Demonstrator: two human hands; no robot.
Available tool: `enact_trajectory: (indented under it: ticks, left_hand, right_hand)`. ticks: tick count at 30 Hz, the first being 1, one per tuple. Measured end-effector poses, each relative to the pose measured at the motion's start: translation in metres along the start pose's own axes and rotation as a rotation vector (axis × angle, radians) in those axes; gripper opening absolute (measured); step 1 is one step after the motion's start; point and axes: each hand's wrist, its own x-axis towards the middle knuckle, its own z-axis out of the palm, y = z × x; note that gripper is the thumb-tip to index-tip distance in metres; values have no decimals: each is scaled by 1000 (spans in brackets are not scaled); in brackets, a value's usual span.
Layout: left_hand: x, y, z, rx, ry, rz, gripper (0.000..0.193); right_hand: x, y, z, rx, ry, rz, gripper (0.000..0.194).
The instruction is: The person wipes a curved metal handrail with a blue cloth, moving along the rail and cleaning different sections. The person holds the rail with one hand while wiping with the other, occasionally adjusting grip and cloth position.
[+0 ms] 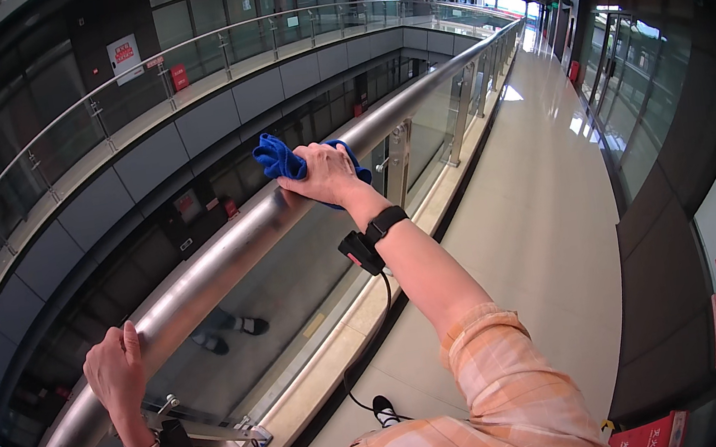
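A thick round metal handrail [219, 260] runs diagonally away from me, on top of a glass balustrade. My right hand [327, 173] presses a bunched blue cloth [280, 157] onto the top of the rail, and part of the cloth sticks out on both sides of the hand. Lower down, my left hand [116, 370] is wrapped around the same handrail with the thumb along its top; its fingertips are hidden behind the rail. Each wrist wears a black strap with a small wired box.
Steel posts [399, 163] and glass panels stand under the rail on a pale stone curb [346, 335]. Beyond lies an open atrium with a curved opposite balcony [150, 163]. A tiled walkway [506, 202] stretches right, beside glass doors [625, 76]. A red box [649, 438] sits near bottom right.
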Motion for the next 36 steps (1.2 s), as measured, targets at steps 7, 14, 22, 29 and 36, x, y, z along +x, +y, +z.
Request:
enact_trajectory:
  ticks: [7,14,22,29,36]
  left_hand:
    - [0,-8,15,13,-24,-51,48]
    - [1,-4,9,-140,-75,-183,49]
    - [6,-21,23,-59,155,-55,45]
    - [3,-40,18,-354,-78,-290,43]
    - [4,-29,23,-184,16,-275,39]
  right_hand:
    - [65,74,-10,-69,-228,228,51]
    - [110,162,-18,-131,-265,321,55]
    - [124,145,-14,-48,-575,-78,48]
    - [124,141,-14,-46,-627,-91,52]
    - [123,144,-10,-56,-589,-159,49]
